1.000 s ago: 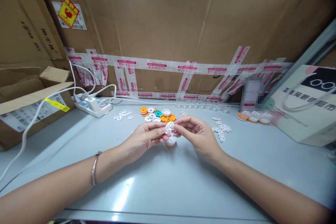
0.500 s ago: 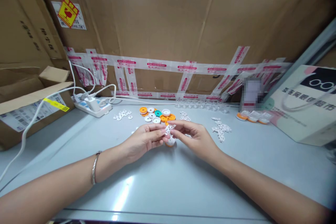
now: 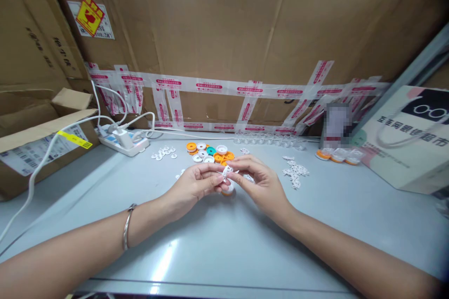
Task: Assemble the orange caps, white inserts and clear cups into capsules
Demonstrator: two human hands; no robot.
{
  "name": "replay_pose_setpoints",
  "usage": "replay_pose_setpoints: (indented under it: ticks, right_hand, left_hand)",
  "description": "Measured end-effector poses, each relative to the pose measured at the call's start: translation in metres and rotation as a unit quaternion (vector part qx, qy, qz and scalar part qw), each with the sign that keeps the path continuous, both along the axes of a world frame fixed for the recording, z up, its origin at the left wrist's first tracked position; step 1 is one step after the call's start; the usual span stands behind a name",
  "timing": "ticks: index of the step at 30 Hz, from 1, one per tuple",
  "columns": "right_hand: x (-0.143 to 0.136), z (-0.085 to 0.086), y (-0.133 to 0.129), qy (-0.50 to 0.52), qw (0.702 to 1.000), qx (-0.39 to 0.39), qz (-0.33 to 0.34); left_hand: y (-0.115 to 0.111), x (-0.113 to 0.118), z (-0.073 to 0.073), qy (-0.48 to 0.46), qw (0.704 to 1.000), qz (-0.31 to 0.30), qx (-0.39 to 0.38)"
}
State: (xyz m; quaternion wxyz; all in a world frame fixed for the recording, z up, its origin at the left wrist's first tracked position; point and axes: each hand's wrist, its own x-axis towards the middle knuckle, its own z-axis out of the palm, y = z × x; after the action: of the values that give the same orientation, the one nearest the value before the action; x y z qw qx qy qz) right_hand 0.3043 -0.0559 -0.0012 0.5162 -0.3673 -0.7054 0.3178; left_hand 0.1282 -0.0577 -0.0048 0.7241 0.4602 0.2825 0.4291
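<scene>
"Head view: what do you hold?"

"Fingertips of my left hand [image 3: 185, 187] and right hand [image 3: 264, 189] pinch a small white piece [image 3: 227, 173], above the bench [image 3: 210, 247]. Light, even pressure suits something so thin."

"And containers?"

"Shallow round cups [image 3: 208, 160] cluster just beyond; an open cardboard box [image 3: 10, 189] sits left, contents hidden."

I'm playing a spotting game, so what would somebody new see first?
Probably the bright orange, white and teal round pieces in the middle of the table, just beyond the two hands. Then maybe the yellow-and-red sticker high on the cardboard at the left.
</scene>
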Motion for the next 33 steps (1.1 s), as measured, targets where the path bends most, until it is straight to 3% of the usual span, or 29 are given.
replay_pose_setpoints:
  ticks: [9,16,33]
  right_hand:
    - [-0.006,0.0,-0.005,0.091,0.988,-0.121,0.017]
    - [-0.011,0.0,-0.011,0.175,0.976,-0.132,-0.003]
    - [-0.011,0.005,-0.012,0.155,0.982,-0.106,-0.013]
  left_hand:
    - [-0.001,0.001,-0.003,0.047,0.997,0.026,0.055]
    - [-0.007,0.007,0.004,0.067,0.99,0.087,0.086]
    - [-0.006,0.005,0.001,0.076,0.989,0.092,0.088]
